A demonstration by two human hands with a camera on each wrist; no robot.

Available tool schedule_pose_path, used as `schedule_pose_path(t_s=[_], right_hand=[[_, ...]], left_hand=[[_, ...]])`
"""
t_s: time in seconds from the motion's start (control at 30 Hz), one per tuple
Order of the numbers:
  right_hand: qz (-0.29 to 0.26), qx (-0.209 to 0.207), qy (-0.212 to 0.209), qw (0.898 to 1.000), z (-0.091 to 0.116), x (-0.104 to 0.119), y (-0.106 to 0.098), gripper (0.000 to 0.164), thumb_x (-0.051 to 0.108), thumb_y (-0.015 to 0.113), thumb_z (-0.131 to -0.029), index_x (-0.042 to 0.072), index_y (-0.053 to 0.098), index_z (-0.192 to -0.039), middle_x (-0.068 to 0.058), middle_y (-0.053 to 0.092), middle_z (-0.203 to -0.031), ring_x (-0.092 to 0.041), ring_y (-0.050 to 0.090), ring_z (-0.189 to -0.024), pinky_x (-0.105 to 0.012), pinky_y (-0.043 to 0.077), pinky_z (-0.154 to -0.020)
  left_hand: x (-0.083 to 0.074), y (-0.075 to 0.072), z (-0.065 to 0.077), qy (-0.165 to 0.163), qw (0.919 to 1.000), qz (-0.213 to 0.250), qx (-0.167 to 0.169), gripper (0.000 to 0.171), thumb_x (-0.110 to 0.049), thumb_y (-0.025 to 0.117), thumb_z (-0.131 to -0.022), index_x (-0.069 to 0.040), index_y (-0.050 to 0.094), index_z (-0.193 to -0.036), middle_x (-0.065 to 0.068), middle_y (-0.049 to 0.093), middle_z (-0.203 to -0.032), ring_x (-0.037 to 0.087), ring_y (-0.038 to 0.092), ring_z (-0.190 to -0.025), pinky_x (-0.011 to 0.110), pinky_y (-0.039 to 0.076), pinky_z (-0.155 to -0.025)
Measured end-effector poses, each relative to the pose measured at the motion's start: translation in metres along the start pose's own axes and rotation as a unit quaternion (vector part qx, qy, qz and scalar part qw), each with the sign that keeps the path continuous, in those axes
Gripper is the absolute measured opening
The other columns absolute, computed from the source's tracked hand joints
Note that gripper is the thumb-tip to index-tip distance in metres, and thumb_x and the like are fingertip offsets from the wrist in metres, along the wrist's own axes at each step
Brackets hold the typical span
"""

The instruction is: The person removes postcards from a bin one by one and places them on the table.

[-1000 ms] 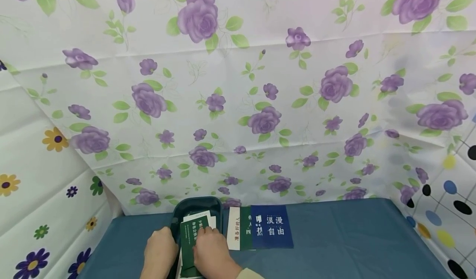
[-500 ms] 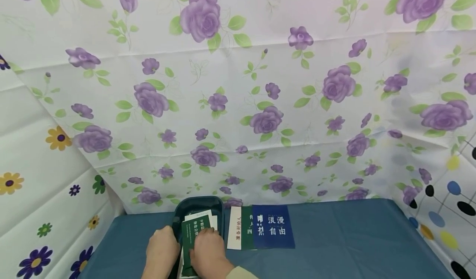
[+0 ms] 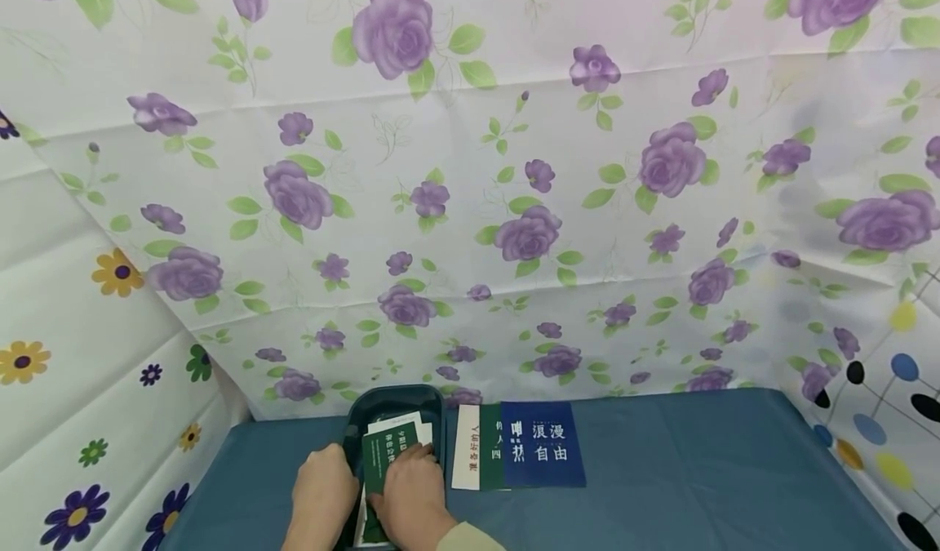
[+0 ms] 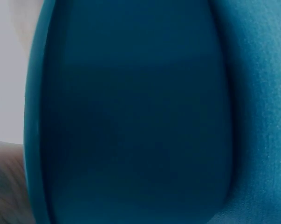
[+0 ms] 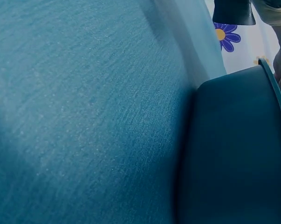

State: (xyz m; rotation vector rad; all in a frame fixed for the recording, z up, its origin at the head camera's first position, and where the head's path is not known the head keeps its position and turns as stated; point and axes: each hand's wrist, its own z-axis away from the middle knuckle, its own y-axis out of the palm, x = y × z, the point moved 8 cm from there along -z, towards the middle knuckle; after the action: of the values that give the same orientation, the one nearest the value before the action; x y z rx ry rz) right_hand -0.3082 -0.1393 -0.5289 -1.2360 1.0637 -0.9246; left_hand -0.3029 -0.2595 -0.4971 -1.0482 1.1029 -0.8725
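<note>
A dark teal plastic bin [image 3: 433,400] stands on the cloth-covered surface at lower left of the head view. My left hand [image 3: 321,490] grips its left rim with curled fingers. Inside lies a green card [image 3: 378,461] with white Chinese lettering, on top of white cards [image 3: 426,430]. My right hand [image 3: 413,490] is over the green card, thumb at its left edge and fingers at its right, holding it across its width; the fingertips are partly hidden. In the left wrist view the bin's outer wall [image 4: 135,116] fills most of the picture.
Right of the bin, overlapping cards lie on the teal cloth [image 3: 661,469]: a white-edged one [image 3: 466,449], a green one [image 3: 492,461] and a blue one [image 3: 543,445]. Behind rises a floral curtain [image 3: 455,159]; side curtains enclose left and right.
The right thumb has shifted left across the green card and its fingers have spread slightly. The left hand stays on the bin's rim. The head view has shifted slightly.
</note>
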Motion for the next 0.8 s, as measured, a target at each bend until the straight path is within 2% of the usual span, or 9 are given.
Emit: schedule_pose_path(t_s=[0.33,0.43,0.63,0.8], right_hand=[[-0.021,0.005,-0.010,1.000,0.0002,-0.0007,0.0011,0.096,0.077,0.056,-0.069,-0.004,0.055,-0.121,-0.018,0.060,-0.108,-0.020,0.061,-0.088,-0.026,0.049,-0.063],[-0.045,-0.006,-0.010,0.999,0.0009,-0.0020,0.0004,0.094,0.074,0.060,-0.068,-0.005,0.056,-0.119,-0.017,0.061,-0.103,-0.023,0.060,-0.087,-0.027,0.049,-0.064],[-0.097,-0.037,-0.018,0.994,0.0007,-0.0038,-0.0041,0.086,0.066,0.072,-0.061,-0.004,0.061,-0.109,-0.012,0.061,-0.088,-0.021,0.058,-0.074,-0.026,0.048,-0.057],[-0.110,-0.023,-0.013,0.994,-0.0004,-0.0055,-0.0036,0.091,0.067,0.073,-0.059,-0.003,0.058,-0.116,-0.011,0.061,-0.093,-0.021,0.058,-0.078,-0.025,0.048,-0.060]], left_hand=[[-0.0008,0.0000,0.0010,0.003,1.0000,0.000,0.003,0.010,-0.007,0.064,-0.079,0.000,0.058,-0.084,0.011,0.055,-0.072,0.031,0.057,-0.064,0.043,0.047,-0.054],[-0.0005,-0.0002,0.0020,0.005,1.0000,0.002,-0.003,0.010,-0.006,0.063,-0.078,0.000,0.059,-0.084,0.012,0.055,-0.071,0.031,0.058,-0.063,0.043,0.047,-0.052],[-0.0030,-0.0016,0.0040,0.014,0.9998,0.006,-0.015,0.008,-0.004,0.063,-0.078,0.001,0.059,-0.082,0.011,0.054,-0.068,0.030,0.057,-0.059,0.042,0.046,-0.050],[-0.0034,-0.0001,0.0041,0.012,0.9999,0.009,-0.002,0.008,-0.004,0.063,-0.078,0.001,0.059,-0.084,0.011,0.053,-0.068,0.028,0.056,-0.058,0.041,0.046,-0.049]])
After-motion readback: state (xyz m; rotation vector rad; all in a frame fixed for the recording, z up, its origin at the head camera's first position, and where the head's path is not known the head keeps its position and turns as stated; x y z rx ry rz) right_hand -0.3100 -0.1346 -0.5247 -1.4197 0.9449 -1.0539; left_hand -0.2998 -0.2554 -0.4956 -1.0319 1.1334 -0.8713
